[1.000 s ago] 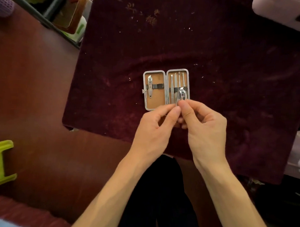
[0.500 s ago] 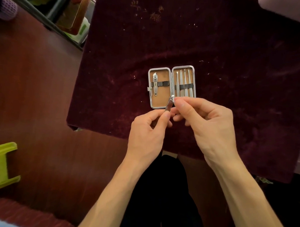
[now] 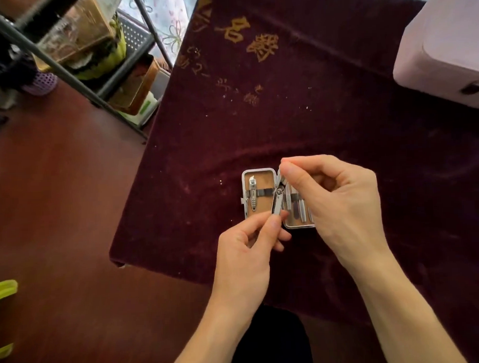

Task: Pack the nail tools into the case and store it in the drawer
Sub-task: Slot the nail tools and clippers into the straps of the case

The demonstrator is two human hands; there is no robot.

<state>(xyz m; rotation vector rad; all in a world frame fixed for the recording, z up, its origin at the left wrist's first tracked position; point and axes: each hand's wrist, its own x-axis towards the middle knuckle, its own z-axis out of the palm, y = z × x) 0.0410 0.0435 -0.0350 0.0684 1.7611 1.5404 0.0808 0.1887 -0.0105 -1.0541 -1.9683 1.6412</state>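
A small metal-rimmed manicure case [image 3: 244,197] lies open on the dark red velvet cloth [image 3: 258,126]. Its left half holds a nail clipper [image 3: 253,193] under an elastic strap. Several slim tools [image 3: 299,206] sit strapped in the right half, partly hidden. Above the case's hinge I hold a second silver clipper [image 3: 278,200], tilted. My left hand [image 3: 249,251] pinches its lower end. My right hand [image 3: 334,202] pinches its upper end and covers much of the right half.
A pale pink box [image 3: 442,46] stands on the cloth at the far right. A metal shelf rack [image 3: 92,56] with packets stands at the upper left on the brown floor. A lime-green plastic object [image 3: 3,317] is at the left edge.
The view has tilted up and closed in. Both hands have carried the clipper from the case's near edge to above its hinge, and my right hand now covers the right half.
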